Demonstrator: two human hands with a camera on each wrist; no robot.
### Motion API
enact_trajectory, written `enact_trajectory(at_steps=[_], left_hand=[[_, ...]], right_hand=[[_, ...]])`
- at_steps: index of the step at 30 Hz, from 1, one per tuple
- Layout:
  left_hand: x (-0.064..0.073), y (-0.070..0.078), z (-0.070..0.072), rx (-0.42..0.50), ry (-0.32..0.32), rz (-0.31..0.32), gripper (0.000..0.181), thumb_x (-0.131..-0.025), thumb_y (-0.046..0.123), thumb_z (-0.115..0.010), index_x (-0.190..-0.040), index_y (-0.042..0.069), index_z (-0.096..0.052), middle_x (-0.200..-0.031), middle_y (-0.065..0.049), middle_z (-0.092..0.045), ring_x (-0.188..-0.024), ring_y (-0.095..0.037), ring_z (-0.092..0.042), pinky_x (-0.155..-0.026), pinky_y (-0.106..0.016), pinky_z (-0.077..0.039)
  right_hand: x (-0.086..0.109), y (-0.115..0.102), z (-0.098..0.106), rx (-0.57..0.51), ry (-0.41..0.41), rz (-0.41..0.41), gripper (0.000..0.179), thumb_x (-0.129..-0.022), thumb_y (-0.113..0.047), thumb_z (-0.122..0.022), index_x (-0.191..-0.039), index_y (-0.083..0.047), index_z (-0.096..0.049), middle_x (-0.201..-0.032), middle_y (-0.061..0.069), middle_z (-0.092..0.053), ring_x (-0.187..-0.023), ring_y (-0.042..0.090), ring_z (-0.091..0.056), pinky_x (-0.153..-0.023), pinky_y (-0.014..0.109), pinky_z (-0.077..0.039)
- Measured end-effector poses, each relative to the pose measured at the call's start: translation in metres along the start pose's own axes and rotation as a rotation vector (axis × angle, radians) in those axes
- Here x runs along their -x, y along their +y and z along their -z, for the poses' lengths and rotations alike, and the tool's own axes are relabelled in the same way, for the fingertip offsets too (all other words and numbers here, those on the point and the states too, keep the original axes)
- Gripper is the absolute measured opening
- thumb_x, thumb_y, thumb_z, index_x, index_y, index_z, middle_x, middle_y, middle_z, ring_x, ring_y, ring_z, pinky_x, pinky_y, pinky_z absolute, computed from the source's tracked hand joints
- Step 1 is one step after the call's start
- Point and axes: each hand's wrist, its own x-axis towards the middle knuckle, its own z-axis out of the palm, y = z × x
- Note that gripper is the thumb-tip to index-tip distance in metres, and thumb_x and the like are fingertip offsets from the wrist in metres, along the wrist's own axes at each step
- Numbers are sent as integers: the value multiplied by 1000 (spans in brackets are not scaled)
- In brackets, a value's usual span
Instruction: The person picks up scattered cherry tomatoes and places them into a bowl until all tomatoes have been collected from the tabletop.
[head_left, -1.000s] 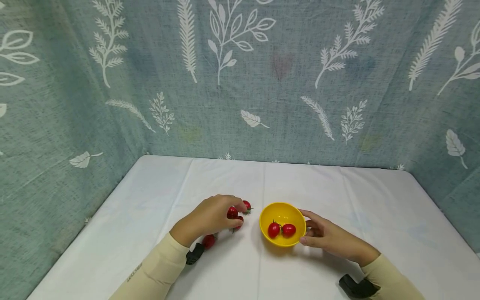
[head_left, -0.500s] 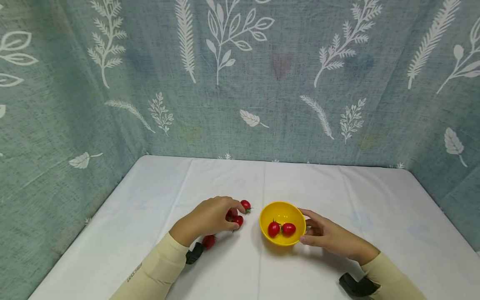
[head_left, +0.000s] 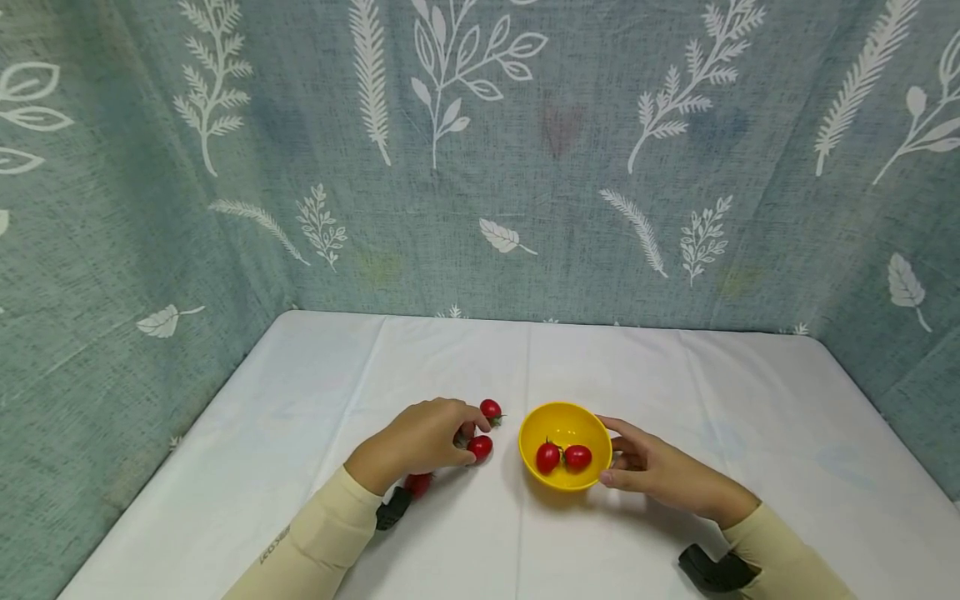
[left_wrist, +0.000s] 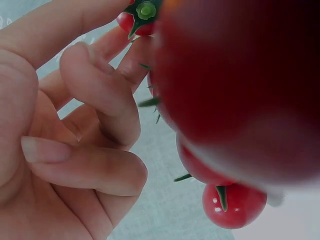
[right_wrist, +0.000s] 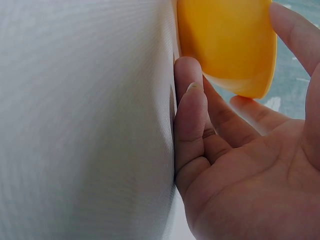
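Note:
A yellow bowl (head_left: 564,417) stands right of the table's middle with two red cherry tomatoes (head_left: 577,457) in it. My right hand (head_left: 652,475) holds the bowl's right side, thumb at the near rim and index finger at the far rim; in the right wrist view several fingers lie low along the cloth. My left hand (head_left: 423,437) reaches over loose tomatoes left of the bowl. Its thumb and a finger are at either side of one cherry tomato (head_left: 480,449), pinching it; the left wrist view shows a green-stemmed tomato (left_wrist: 135,22) at those fingertips, the other fingers bent.
One tomato (head_left: 491,409) lies just beyond the left fingertips, another (head_left: 417,484) beside the left wrist. A white cloth (head_left: 585,358) covers the table; a green leaf-patterned curtain (head_left: 555,192) hangs behind and at both sides. A dark wrist device (head_left: 717,572) sits under the right sleeve.
My left hand has shifted slightly right and nearer, and the tomato at its thumb has moved the same way. My right hand and the bowl have stayed in place.

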Motion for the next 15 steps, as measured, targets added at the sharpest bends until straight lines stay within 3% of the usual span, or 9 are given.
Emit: enact_trajectory(at_steps=[15], left_hand=[[0,1,-3,-17,2,-5,31,-81,25,-84,-110,22,-74,-83,7,-64,-78,-11,-53,-68,-27,-47]], right_hand=[[1,-3,1,-12,-12,16,83,-94,-32,-70,-159,-15,-21,-135,15,-58,-103,24,-58,-87,34,-47]])
